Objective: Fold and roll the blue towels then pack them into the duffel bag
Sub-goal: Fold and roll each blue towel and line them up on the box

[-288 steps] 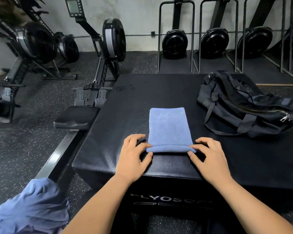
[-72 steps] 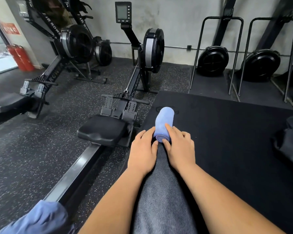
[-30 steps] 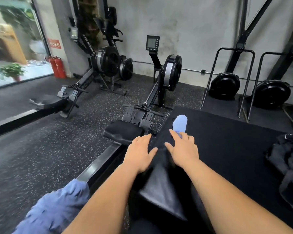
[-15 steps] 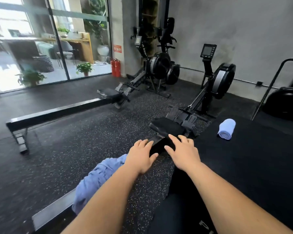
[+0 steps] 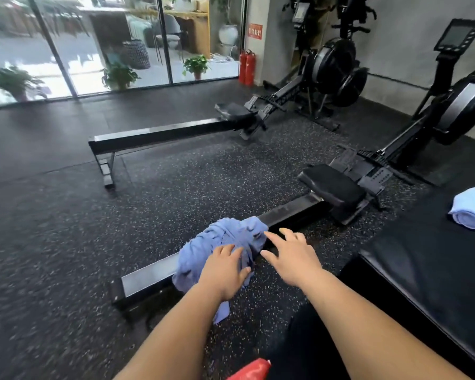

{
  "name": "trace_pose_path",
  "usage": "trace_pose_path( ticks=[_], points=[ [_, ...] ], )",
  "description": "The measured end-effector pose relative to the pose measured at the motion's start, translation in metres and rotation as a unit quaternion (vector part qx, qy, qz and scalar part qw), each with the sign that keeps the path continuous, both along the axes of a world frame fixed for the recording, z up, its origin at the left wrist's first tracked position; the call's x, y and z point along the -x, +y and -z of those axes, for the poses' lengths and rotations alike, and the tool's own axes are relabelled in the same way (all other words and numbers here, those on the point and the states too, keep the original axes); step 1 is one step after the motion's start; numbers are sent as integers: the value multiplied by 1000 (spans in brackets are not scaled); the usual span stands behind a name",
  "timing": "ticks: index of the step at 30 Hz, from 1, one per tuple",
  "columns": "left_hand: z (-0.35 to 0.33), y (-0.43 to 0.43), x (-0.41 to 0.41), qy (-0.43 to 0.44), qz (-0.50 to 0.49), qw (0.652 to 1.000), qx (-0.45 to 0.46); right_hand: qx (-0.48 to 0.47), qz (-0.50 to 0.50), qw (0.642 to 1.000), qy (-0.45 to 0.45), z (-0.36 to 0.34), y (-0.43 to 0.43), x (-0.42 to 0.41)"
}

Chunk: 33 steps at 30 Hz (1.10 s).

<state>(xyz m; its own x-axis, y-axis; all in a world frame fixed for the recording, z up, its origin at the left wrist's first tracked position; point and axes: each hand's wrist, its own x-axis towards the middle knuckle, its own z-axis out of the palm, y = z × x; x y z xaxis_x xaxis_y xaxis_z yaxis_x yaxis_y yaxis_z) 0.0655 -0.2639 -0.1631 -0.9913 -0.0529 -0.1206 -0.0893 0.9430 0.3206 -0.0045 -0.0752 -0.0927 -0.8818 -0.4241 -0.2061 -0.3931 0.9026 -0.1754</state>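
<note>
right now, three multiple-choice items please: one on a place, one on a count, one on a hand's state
1. The towel heap lies: A on the rower rail; B on a rower seat; C in a bag.
2. Towels already rolled, in view: A none; B one; C two.
3. The right hand is: A gripping the heap; B open, fingers spread; C a fist.

Key: 1 A, it drapes over the rail. 2 B, one rolled towel sits on the box. 3 B, its fingers are straight and hold nothing.
</note>
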Motion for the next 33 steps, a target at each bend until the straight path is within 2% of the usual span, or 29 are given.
trace_pose_path(
  ticks=[16,33],
  points=[
    [112,-64,-19,-141,-91,986,-4,-57,-89,985,-138,115,-61,14],
    [172,-109,46,-172,-156,973,-13,-13,-115,975,-190,189,-99,38]
  ],
)
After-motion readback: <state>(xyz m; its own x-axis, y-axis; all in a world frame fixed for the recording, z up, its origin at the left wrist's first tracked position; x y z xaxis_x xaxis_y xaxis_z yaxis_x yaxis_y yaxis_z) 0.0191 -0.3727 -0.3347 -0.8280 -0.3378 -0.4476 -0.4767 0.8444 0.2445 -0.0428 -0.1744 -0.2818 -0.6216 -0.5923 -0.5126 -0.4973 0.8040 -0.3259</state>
